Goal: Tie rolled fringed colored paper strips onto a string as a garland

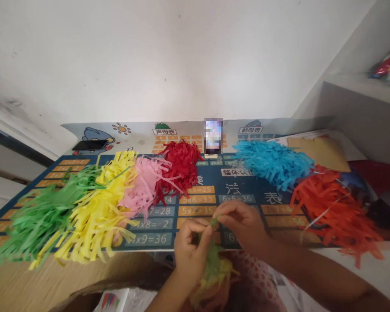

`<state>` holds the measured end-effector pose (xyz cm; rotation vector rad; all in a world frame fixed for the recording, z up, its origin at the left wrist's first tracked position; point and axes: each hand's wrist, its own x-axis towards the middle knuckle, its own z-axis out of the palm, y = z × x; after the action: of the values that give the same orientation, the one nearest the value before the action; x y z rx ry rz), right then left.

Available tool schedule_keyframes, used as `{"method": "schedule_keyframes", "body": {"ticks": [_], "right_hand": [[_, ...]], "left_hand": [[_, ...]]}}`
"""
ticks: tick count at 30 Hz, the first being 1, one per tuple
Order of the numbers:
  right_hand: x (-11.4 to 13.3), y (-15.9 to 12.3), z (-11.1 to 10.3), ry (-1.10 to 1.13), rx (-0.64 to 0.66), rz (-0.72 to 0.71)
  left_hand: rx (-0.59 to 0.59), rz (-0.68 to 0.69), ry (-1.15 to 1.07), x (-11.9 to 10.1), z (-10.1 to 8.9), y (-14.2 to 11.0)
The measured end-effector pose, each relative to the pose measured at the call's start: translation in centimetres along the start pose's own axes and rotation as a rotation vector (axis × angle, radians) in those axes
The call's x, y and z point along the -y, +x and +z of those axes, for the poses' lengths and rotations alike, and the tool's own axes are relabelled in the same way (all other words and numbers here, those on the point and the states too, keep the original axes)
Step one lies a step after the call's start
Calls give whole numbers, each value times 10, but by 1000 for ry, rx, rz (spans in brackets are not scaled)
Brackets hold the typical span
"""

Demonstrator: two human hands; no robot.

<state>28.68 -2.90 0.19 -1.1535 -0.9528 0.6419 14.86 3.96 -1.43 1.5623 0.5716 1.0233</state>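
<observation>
Both hands meet just above the table's front edge. My left hand (191, 245) is closed round the top of a green crepe-paper tassel (212, 264), which hangs below it, slightly blurred. The fingertips of my right hand (242, 219) pinch the tassel's narrow green tip beside the left thumb. Yellowish paper strips (225, 271) show at the tassel's lower end, over my lap; whether they belong to it I cannot tell. Nearest on the table are a pink fringed paper bunch (143, 182) and a red one (180, 167), both left of my hands.
Yellow (97, 216) and green paper bunches (48, 212) lie at left, blue (273, 162) and orange-red ones (334, 208) at right. A phone (213, 135) stands upright near the wall; a black flat device (90, 145) lies back left. A tan envelope (321, 151) rests behind the orange-red bunch.
</observation>
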Motion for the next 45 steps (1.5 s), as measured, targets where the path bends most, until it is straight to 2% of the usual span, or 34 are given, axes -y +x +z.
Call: {"method": "schedule_keyframes", "body": {"ticks": [2,5,7,9,12,13,15,18,23,27,31,36,40,45], "right_hand": [[1,3,2,-51,43,-21],[5,13,2,-107,149,-93],[5,34,-3,-160,221,-114],[-2,72,-17,-245,145,-104],[-31,150,-49,-374,-309,-71],[-43,175,-61,-413,-398,-37],[-66,217,-81,-462,-323,75],[-89,250,-99,-481,-186,108],[-98,259,-113,-606,-137,102],[-95,248,-125,-805,-100,120],[-94,225,-131,-1070,94,177],[-97,212,-122,-1286,295,183],[-94,218,-119,-1366,372,191],[-81,220,-134,-1409,425,260]], "left_hand": [[-2,-106,-35,-1,-4,3],[158,-224,-4,-3,-13,8],[214,-305,-82,-3,-19,11],[193,-431,-275,-2,-21,11],[120,-603,-555,2,-21,11],[91,-638,-600,2,-21,10],[43,-695,-622,3,-20,9],[10,-761,-550,4,-22,5],[28,-774,-379,15,-25,-1],[54,-746,-316,26,-23,-1],[94,-703,-236,29,-18,1],[112,-635,-139,26,-14,0],[104,-630,-115,23,-13,-4],[90,-630,-118,21,-13,-6]]}}
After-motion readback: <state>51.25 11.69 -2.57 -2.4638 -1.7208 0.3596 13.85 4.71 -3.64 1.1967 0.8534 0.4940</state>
